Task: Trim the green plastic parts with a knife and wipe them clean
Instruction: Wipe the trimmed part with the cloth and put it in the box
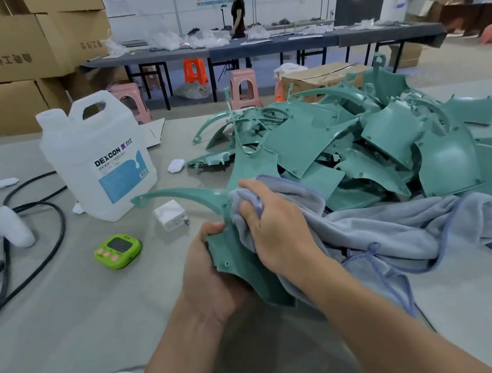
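Head: left grip point(209, 273) holds green part point(229, 255); right grip point(273, 230) clutches cloth point(386, 229) atop.

Head-worn wide-angle view, facing forward and down, close over table point(67, 322)

**Green part held and wiped with cloth at the table**

The left hand point(209, 273) grips the near edge of a green plastic part point(236, 260), while the right hand point(271, 230) presses a bunched blue-grey cloth point(402, 227) against it. A heap of green parts point(374, 143) lies to the far right. Left of them stand a white jug point(99, 162), a white charger point(169, 215) and a green timer point(118, 251) on the grey table point(67, 322).
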Demonstrator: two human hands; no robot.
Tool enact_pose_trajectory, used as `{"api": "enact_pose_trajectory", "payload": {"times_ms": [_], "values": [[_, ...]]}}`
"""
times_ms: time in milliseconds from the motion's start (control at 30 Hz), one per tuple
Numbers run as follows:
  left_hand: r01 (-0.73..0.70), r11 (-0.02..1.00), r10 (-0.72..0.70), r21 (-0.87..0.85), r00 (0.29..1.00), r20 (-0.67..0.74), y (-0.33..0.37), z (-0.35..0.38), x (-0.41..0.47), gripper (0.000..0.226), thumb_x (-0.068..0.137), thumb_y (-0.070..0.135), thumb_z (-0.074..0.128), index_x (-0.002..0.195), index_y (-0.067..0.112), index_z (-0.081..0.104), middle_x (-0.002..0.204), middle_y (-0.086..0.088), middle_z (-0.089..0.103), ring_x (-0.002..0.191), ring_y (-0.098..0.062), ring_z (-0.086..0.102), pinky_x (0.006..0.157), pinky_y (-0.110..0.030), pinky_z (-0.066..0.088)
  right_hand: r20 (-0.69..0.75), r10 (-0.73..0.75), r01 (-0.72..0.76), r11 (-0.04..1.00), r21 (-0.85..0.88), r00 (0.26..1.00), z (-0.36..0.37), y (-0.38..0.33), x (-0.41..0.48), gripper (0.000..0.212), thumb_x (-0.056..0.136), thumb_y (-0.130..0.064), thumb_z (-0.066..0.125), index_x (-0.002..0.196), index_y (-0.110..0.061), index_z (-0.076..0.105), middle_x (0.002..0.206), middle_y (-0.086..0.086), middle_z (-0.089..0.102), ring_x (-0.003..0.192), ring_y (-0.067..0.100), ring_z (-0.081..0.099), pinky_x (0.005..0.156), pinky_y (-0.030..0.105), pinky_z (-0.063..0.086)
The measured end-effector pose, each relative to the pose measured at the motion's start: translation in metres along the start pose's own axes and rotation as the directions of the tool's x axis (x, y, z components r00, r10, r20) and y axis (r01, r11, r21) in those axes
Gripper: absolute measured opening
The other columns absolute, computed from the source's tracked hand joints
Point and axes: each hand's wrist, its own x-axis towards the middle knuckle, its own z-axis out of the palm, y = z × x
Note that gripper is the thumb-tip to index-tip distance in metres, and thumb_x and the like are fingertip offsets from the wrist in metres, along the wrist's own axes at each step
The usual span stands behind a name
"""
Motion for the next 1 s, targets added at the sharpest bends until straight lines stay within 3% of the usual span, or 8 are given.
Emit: {"api": "enact_pose_trajectory", "payload": {"times_ms": [300, 400, 500, 600, 700, 767, 867, 1000], "values": [[0.091, 0.995, -0.079, 0.049, 0.973, -0.215, 0.010, -0.011, 0.005, 0.034, 0.074, 0.016, 0.061, 0.099, 0.000, 0.078, 0.108, -0.020, 0.074, 0.087, -0.034, 0.074, 0.087, -0.044, 0.052, 0.078, 0.096, -0.055, 0.907, -0.418, 0.992, -0.070, 0.020, 0.010, 0.013, 0.095, -0.015, 0.055, 0.101, -0.026, 0.061, 0.082, -0.002, 0.067, 0.080, 0.022, 0.061, 0.067, 0.033, 0.043], [0.107, 0.988, -0.079, 0.115, 0.971, -0.225, 0.007, -0.007, 0.005, 0.032, 0.076, 0.013, 0.061, 0.102, 0.002, 0.076, 0.103, -0.018, 0.076, 0.084, -0.032, 0.075, 0.080, -0.041, 0.059, 0.009, 0.220, -0.148, 0.684, -0.714, 0.975, -0.088, 0.035, 0.015, 0.020, 0.090, -0.022, 0.061, 0.109, -0.027, 0.060, 0.111, -0.002, 0.063, 0.108, 0.025, 0.050, 0.089, 0.036, 0.032], [0.021, 0.992, 0.008, 0.123, 0.972, -0.236, 0.013, -0.013, 0.009, 0.039, 0.075, 0.011, 0.060, 0.112, 0.002, 0.070, 0.101, -0.016, 0.077, 0.083, -0.028, 0.076, 0.066, -0.037, 0.063, -0.119, 0.153, -0.192, 0.684, -0.703, 0.981, -0.097, 0.042, 0.009, 0.038, 0.090, -0.013, 0.062, 0.127, -0.019, 0.061, 0.149, 0.011, 0.046, 0.142, 0.032, 0.034, 0.116, 0.040, 0.021], [-0.052, 0.985, 0.091, 0.163, 0.967, -0.240, 0.017, -0.016, 0.008, 0.039, 0.076, 0.013, 0.061, 0.113, 0.009, 0.073, 0.109, -0.012, 0.076, 0.089, -0.026, 0.076, 0.070, -0.035, 0.062, -0.113, -0.095, 0.028, 0.873, -0.487, 0.989, -0.085, 0.033, -0.006, 0.059, 0.076, 0.010, 0.061, 0.127, -0.018, 0.070, 0.141, 0.009, 0.060, 0.134, 0.029, 0.046, 0.118, 0.045, 0.028], [-0.048, 0.971, 0.117, 0.233, 0.949, -0.291, 0.014, -0.016, 0.008, 0.033, 0.071, 0.016, 0.064, 0.100, 0.011, 0.081, 0.109, -0.011, 0.077, 0.089, -0.027, 0.076, 0.073, -0.034, 0.061, -0.063, 0.176, -0.174, 0.984, 0.038, 0.982, -0.069, 0.013, -0.021, 0.048, 0.091, -0.005, 0.055, 0.128, -0.032, 0.066, 0.114, -0.008, 0.071, 0.115, 0.017, 0.062, 0.101, 0.042, 0.049], [-0.063, 0.963, 0.150, 0.260, 0.932, -0.331, 0.014, -0.014, 0.007, 0.029, 0.071, 0.019, 0.066, 0.094, 0.010, 0.082, 0.110, -0.014, 0.076, 0.089, -0.030, 0.076, 0.080, -0.038, 0.059, 0.056, 0.356, -0.348, 0.853, 0.390, 0.933, -0.065, 0.004, -0.024, 0.036, 0.099, -0.013, 0.056, 0.132, -0.027, 0.061, 0.090, -0.018, 0.073, 0.092, -0.001, 0.068, 0.084, 0.023, 0.057], [-0.132, 0.923, 0.245, 0.363, 0.926, -0.286, 0.016, -0.006, 0.000, 0.020, 0.081, 0.025, 0.068, 0.090, 0.016, 0.083, 0.108, -0.014, 0.076, 0.088, -0.028, 0.076, 0.074, -0.037, 0.062, 0.385, 0.407, -0.546, 0.430, 0.719, 0.828, -0.064, -0.008, -0.031, 0.022, 0.105, -0.018, 0.052, 0.121, -0.013, 0.066, 0.093, -0.002, 0.078, 0.074, 0.012, 0.072, 0.068, 0.033, 0.061], [-0.166, 0.621, 0.513, 0.766, 0.825, -0.237, 0.004, 0.010, -0.004, 0.040, 0.069, 0.056, 0.076, 0.073, 0.016, 0.077, 0.076, -0.005, 0.076, 0.067, -0.016, 0.068, 0.058, -0.031, 0.054, 0.464, 0.394, -0.607, 0.451, 0.654, 0.793, -0.063, -0.007, -0.058, 0.021, 0.102, -0.005, 0.056, 0.117, -0.006, 0.070, 0.107, 0.012, 0.078, 0.094, 0.026, 0.076, 0.076, 0.042, 0.064]]}}
